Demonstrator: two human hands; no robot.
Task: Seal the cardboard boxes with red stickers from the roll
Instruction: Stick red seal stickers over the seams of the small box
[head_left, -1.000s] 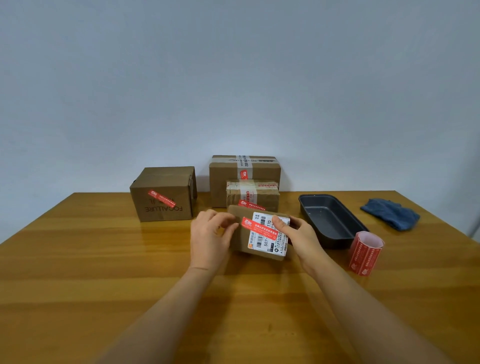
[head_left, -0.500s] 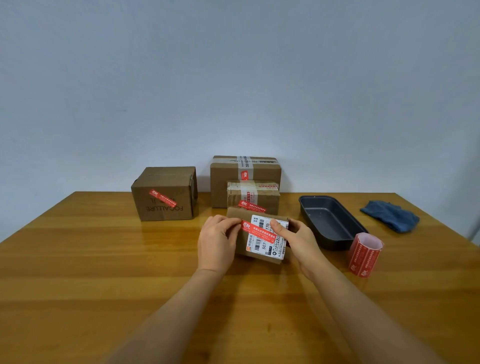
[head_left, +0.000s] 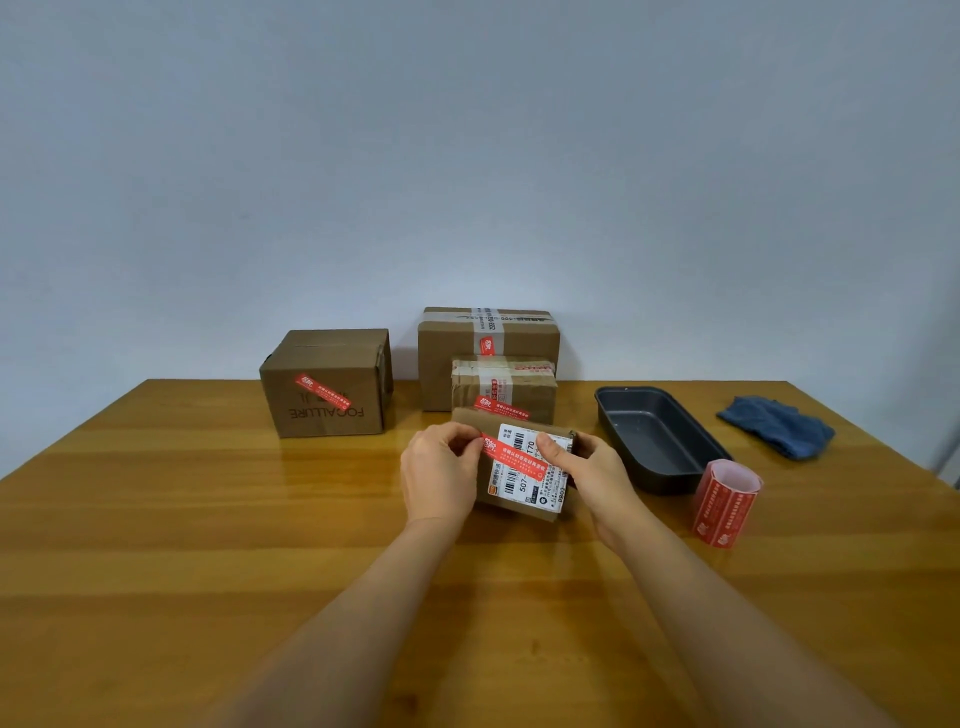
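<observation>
From the head cam, looking down over a wooden table (head_left: 208, 519): both hands are on a small flat cardboard box (head_left: 519, 506) sitting about mid-table. It has a white shipping label (head_left: 535, 480) on top and a red sticker (head_left: 511, 457) running diagonally across it. The left hand (head_left: 441, 478) has its fingers curled over the box's left edge, fingertips pinching or pressing the sticker's left end, hard to say which. The right hand (head_left: 587, 473) wraps around the box's right side with the thumb (head_left: 550, 452) pressing down on the sticker's right end.

Right behind that box is a slightly bigger taped box (head_left: 530, 389) with its own red sticker, and behind that a taller taped one (head_left: 519, 338) near the wall. Off to the left stands a fourth box printed FOCALLURE upside down (head_left: 324, 400), also stickered.

The sticker roll (head_left: 724, 501) stands upright to the right of the hands, just in front of a dark baking pan (head_left: 654, 441). A blue cloth (head_left: 776, 426) is bunched up further right.
</observation>
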